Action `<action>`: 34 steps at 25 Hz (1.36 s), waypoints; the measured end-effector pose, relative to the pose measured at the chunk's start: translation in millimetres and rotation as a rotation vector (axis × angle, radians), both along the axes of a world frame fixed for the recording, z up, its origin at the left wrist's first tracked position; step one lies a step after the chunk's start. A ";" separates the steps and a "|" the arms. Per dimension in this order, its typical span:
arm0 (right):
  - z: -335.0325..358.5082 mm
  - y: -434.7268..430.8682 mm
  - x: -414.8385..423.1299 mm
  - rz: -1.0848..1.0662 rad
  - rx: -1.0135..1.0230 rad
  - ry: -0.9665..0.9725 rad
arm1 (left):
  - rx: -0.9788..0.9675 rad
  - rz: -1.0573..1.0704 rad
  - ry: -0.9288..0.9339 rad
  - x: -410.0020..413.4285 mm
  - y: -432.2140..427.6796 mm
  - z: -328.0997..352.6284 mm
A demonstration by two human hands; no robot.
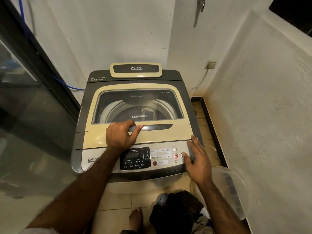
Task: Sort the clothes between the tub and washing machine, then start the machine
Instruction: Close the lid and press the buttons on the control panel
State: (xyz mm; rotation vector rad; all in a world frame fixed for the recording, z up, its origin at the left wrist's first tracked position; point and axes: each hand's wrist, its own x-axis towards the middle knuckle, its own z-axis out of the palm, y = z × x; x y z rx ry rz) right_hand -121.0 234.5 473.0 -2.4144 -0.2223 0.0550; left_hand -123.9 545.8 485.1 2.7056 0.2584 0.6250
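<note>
Top-loading washing machine (84, 115), centre of the frame: control panel (162, 157) toward the lower edge, hinge side toward the wall above, lid (152, 135) shut and flat. The translucent tub (231, 188) stood at lower right by the wall, with dark clothes (177, 210) heaped at bottom centre just beside it. The left hand (120, 135) curled its fingers round the lid handle (155, 127), whose long axis ran left to right — a grip probably meant for lifting the lid to load. The right hand (198, 159) was over the panel's right end with fingers spread and thumb beside the Power button — contact unclear.

One washing machine (160, 135), one tub (236, 183)
</note>
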 end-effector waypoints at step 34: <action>0.3 21.4 -0.9 -0.011 -0.244 0.031 | -0.046 0.065 0.061 0.1 -3.6 0.2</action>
